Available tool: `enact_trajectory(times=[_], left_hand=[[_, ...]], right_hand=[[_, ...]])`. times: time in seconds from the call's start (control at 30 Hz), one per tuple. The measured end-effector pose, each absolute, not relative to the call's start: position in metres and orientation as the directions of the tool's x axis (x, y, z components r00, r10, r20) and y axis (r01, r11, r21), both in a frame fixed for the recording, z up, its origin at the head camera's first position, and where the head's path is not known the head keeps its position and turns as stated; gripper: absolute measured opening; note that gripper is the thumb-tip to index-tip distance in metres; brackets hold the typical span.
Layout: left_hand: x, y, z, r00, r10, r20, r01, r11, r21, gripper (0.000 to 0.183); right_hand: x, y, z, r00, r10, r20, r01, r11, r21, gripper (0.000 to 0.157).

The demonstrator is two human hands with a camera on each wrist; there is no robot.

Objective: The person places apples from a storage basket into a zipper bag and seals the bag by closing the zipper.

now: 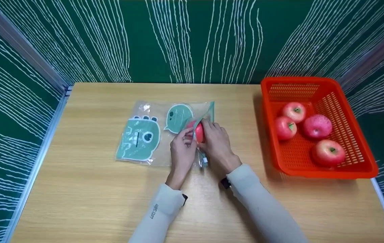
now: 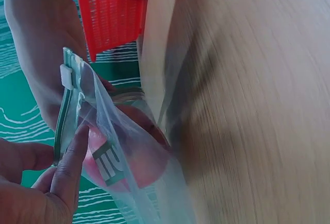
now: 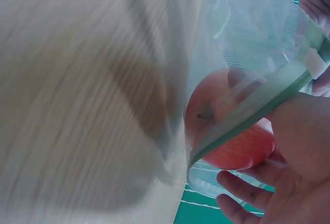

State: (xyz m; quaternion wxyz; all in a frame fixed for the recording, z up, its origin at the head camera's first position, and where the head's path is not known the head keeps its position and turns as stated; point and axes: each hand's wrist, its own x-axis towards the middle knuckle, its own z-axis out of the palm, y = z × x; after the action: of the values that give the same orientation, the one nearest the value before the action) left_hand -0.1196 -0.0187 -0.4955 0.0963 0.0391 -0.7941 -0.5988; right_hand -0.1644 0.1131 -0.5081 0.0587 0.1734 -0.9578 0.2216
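A clear zip bag (image 1: 141,138) with green cartoon prints lies flat on the table, its green-edged mouth towards the right. At that mouth is a red apple (image 1: 199,132), partly inside the bag. My right hand (image 1: 217,141) grips the apple; in the right wrist view the thumb reaches in behind the green zip strip and the fingers lie along the apple (image 3: 242,149). My left hand (image 1: 182,150) pinches the bag's edge between thumb and fingers, near the white slider (image 2: 66,76) in the left wrist view. Clear plastic covers much of the apple there.
To the right stands a red-orange plastic basket (image 1: 323,173) with several apples (image 1: 328,152) in it, one of them a deeper pink (image 1: 317,126). Green panels with white lines (image 1: 195,40) border the wooden table (image 1: 87,189) at the back and both sides.
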Motion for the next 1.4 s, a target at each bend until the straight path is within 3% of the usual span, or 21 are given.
enact_trajectory(times=[0.37, 0.77, 1.13, 1.3, 1.4], left_hand=[[-0.118, -0.016, -0.495, -0.973, -0.183, 0.14, 0.089, 0.264, 0.96, 0.034], [-0.121, -0.016, -0.492, -0.972, -0.187, 0.141, 0.096, 0.231, 0.968, 0.032], [-0.122, -0.016, -0.494, -0.971, -0.182, 0.155, 0.108, 0.242, 0.964, 0.032], [-0.122, -0.018, -0.496, -0.971, -0.188, 0.148, 0.099, 0.249, 0.964, 0.031], [-0.122, -0.018, -0.497, -0.97, -0.193, 0.15, 0.099, 0.25, 0.963, 0.031]], right_hand=[[-0.173, 0.106, -0.513, -0.948, -0.29, 0.128, -0.317, 0.852, -0.416, 0.068], [-0.176, 0.105, -0.516, -0.977, -0.181, 0.116, -0.213, 0.88, -0.425, 0.076], [-0.185, 0.096, -0.518, -0.973, -0.208, 0.105, -0.232, 0.901, -0.366, 0.068], [-0.185, 0.096, -0.516, -0.964, -0.246, 0.1, -0.266, 0.894, -0.36, 0.056], [-0.183, 0.097, -0.514, -0.957, -0.265, 0.122, -0.291, 0.887, -0.357, 0.06]])
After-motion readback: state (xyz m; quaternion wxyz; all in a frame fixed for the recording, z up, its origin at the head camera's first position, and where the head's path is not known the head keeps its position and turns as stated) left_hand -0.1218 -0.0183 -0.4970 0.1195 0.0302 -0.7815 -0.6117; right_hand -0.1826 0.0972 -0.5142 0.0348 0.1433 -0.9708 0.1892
